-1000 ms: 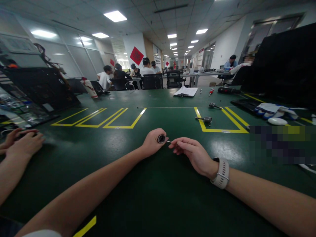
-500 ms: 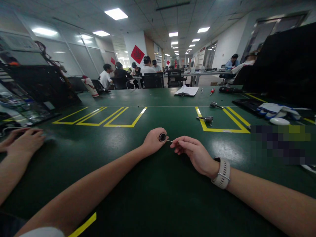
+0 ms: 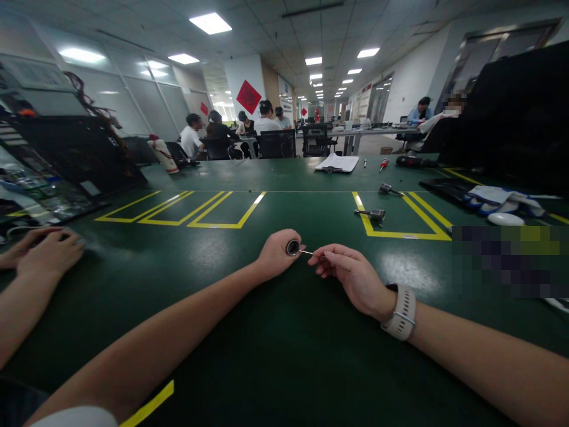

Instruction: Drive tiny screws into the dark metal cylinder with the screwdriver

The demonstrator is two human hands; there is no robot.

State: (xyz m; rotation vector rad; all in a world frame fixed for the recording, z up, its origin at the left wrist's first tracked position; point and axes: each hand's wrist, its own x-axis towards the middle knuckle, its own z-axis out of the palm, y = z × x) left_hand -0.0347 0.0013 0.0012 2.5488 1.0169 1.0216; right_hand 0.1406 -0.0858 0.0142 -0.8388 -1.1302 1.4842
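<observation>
Left hand's grip (image 3: 276,254) snug around a round part (image 3: 293,248), right hand's grip (image 3: 349,270) pinching a thin rod (image 3: 306,252) by its edge, wide green table (image 3: 284,350) between the arms (image 3: 200,290), yellow tape (image 3: 213,225) ahead

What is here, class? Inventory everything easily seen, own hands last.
Round metal part: one, dark, centre
Thin metal rod: one, silver, centre
Shafted metal parts: two, dark, right
Paper stack: one, white, back centre
Slim tool: one, red, back right
Cloth gloves: count unclear, white-blue, right
Oval object: one, white, near gloves
Red-topped cylinder: one, white, back left
Smooth tabletop: one, green, foreground
Tape outlines: several, yellow, tabletop
Large panel: one, black, right
Diamond decorations: several, red, background
Ceiling lights: several, white, overhead
Office chairs: several, black, background
Seated people: several, mixed clothing, background
Neighbour's hands: two, bare, left edge
Left hand: one, bare, around round part
Right hand: one, bare, on rod
</observation>
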